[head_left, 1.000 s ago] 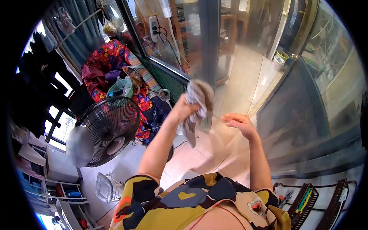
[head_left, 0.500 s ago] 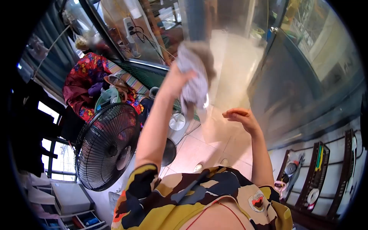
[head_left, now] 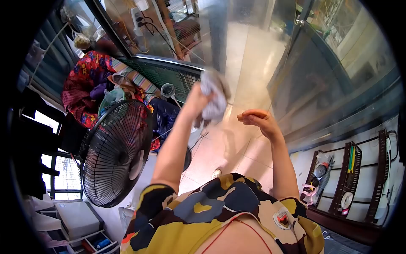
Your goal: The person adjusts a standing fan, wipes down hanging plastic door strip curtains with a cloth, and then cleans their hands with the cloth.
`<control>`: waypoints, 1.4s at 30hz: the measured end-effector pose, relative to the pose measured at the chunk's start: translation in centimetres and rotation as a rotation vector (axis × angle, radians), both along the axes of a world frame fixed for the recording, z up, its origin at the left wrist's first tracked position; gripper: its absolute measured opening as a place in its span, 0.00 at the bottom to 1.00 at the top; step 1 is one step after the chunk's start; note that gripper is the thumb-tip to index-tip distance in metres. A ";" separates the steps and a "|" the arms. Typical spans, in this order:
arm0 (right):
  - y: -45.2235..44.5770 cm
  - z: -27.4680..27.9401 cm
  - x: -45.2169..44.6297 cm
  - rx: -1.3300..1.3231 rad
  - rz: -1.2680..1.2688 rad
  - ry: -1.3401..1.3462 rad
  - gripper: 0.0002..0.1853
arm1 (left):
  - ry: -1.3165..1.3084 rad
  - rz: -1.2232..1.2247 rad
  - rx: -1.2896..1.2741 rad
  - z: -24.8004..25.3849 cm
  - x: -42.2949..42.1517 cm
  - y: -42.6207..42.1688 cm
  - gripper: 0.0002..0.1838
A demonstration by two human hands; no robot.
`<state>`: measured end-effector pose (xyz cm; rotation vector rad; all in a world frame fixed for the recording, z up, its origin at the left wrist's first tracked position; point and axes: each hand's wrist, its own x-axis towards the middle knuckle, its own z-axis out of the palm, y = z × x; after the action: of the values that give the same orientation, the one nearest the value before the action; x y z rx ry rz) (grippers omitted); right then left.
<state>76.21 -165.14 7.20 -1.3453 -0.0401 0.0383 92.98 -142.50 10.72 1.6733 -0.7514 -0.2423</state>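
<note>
Door [head_left: 321,89], grey and part-glazed, at right; fan [head_left: 119,157], black-caged, near left; cloth [head_left: 215,99], grey, at centre, bunched in the closed grip of the left hand [head_left: 197,100]; right hand [head_left: 263,122], apart from it, open and slightly curled.

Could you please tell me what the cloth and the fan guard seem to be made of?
The cloth looks like soft, matte fabric, bunching in loose folds; its fibre is unclear. The fan guard seems to be black-coated metal wire, given its slim ribs, though plastic is possible.
</note>
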 end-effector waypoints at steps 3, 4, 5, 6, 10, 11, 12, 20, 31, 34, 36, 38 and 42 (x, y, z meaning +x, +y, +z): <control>-1.3 0.2 -0.5 -0.034 0.021 0.018 0.11 | 0.112 0.051 0.000 -9.4 -4.3 1.3 0.09; -1.7 0.3 -0.8 -0.046 0.030 0.028 0.11 | 0.175 0.032 -0.036 -9.0 -4.9 1.3 0.09; -2.1 0.3 -1.1 -0.047 0.035 0.024 0.11 | 0.239 0.013 -0.072 -8.1 -5.8 1.2 0.09; -2.4 0.4 -1.4 -0.047 0.043 0.022 0.11 | 0.305 -0.004 -0.108 -7.5 -6.8 1.3 0.09; -3.3 1.6 -3.0 -0.050 0.080 -0.003 0.11 | 0.256 -0.090 -0.213 -1.0 -7.2 1.1 0.11; -3.2 2.0 -3.5 -0.061 0.091 -0.013 0.11 | 0.176 -0.054 -0.221 2.3 -7.1 0.8 0.12; -3.2 2.4 -3.7 -0.073 0.104 -0.021 0.11 | 0.095 -0.013 -0.259 5.4 -6.5 0.4 0.12; -4.1 2.8 -5.3 -0.070 0.127 -0.045 0.11 | 0.070 -0.229 -0.518 20.0 -2.1 -3.2 0.17; -4.6 2.5 -5.1 -0.087 0.073 0.007 0.13 | 0.205 0.110 -0.076 -4.0 -10.7 -1.7 0.11; -5.0 2.4 -4.8 -0.131 0.064 -0.008 0.13 | 0.277 0.053 -0.078 -9.2 -13.4 -0.9 0.12; -4.8 2.5 -4.9 -0.139 0.050 -0.003 0.13 | 0.281 0.025 -0.033 -11.9 -14.8 -0.3 0.13; -4.7 2.8 -5.1 -0.141 0.050 -0.014 0.13 | 0.333 0.007 -0.032 -12.5 -15.2 0.1 0.15; -4.6 3.0 -5.5 -0.120 0.065 -0.021 0.13 | 0.327 -0.041 -0.115 -6.0 -12.4 0.0 0.15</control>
<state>70.76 -169.77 10.19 -1.4639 -0.1002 0.0825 80.61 -142.47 4.68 1.4644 -0.5424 -0.4801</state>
